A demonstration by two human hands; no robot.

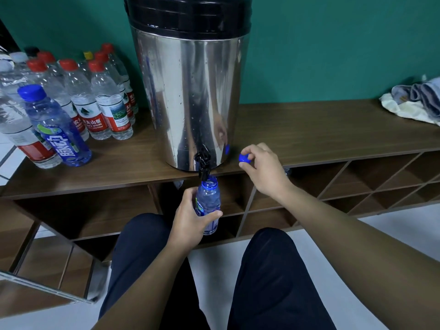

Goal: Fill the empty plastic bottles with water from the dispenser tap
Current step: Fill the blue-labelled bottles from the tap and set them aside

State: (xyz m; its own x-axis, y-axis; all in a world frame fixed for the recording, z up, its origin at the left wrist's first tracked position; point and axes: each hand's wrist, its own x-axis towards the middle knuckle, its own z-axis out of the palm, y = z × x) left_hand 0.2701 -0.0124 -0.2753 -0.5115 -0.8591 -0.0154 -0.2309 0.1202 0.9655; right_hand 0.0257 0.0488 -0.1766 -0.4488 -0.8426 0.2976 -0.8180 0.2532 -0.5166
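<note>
the left hand point(190, 220) grips the open blue bottle point(207, 206) under the dispenser tap point(202, 163) to catch water, while the right hand point(264, 170) pinches its blue cap point(245, 157) aside.

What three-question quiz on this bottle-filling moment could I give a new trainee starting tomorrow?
1. True or false: the left hand grips the open blue bottle under the tap.
2. What does the right hand pinch? A) blue cap B) towel C) red cap
3. Fill in: the capped bottles stand to the ___ of the dispenser.

Key: 1 true; 2 A, the blue cap; 3 left.
</note>
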